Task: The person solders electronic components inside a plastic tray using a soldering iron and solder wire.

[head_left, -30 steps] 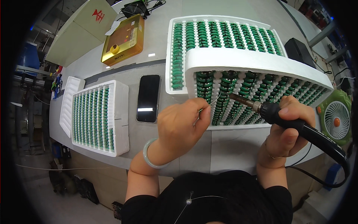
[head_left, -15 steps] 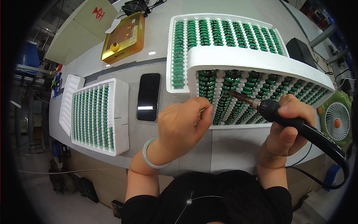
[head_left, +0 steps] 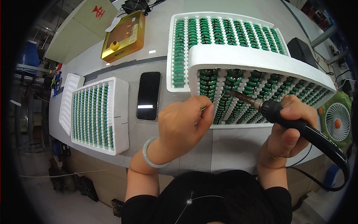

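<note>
My right hand [head_left: 292,125] is wrapped round the black handle of a soldering iron [head_left: 278,112], its tip pointing left at a green part in the tilted foam tray. Pinched in my left hand [head_left: 188,121] is a thin strand of solder wire [head_left: 218,100], whose far end reaches close to the iron's tip; whether they touch I cannot tell. The tilted white foam tray [head_left: 257,59] holds many rows of green ring-shaped parts [head_left: 233,79] and leans on a second foam tray [head_left: 170,74] filled with similar green parts.
To the left stands another foam tray [head_left: 121,112] of green parts. A phone [head_left: 148,96] lies between the trays. Behind are a yellow box [head_left: 128,39] and a black fan [head_left: 136,6]. A green fan [head_left: 335,121] stands at the right, near the iron's cord [head_left: 313,179].
The soldering iron and my right hand have shifted very slightly to the right. My left hand stays nearly where it was with the solder wire.
</note>
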{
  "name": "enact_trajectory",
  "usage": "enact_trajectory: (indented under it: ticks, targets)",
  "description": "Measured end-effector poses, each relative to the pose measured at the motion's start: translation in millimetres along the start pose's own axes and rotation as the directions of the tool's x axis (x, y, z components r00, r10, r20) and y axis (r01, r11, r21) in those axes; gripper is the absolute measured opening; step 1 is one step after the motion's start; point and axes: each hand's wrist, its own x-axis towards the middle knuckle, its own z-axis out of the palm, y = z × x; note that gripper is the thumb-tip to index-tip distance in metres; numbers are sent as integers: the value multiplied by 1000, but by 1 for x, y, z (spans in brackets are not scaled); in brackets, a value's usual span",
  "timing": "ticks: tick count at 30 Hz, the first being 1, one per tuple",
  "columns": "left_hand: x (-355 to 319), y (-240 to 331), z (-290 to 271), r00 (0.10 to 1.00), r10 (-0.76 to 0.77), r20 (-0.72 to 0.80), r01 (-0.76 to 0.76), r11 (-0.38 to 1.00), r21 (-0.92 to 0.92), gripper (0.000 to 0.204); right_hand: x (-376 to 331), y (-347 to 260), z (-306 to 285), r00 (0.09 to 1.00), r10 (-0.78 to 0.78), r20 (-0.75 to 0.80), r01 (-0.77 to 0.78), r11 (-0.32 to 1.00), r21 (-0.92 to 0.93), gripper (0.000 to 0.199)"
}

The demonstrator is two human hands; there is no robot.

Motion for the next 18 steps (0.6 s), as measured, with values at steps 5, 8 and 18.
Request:
enact_trajectory:
  ticks: [5,8,18]
  targets:
    - [1,1,1,1000,-6,10,6,1000,-3,10,1,-2,-1,1000,12,-3,-12,1000,-10,43]
    - [1,0,1,1000,4,5,-4,1000,-2,10,1,-1,-2,1000,5,7,-5,1000,-12,44]
    - [-1,-2,3,1000,2,-7,-2,1000,-11,10,0,1,-1,1000,-24,1,24,999,-38,45]
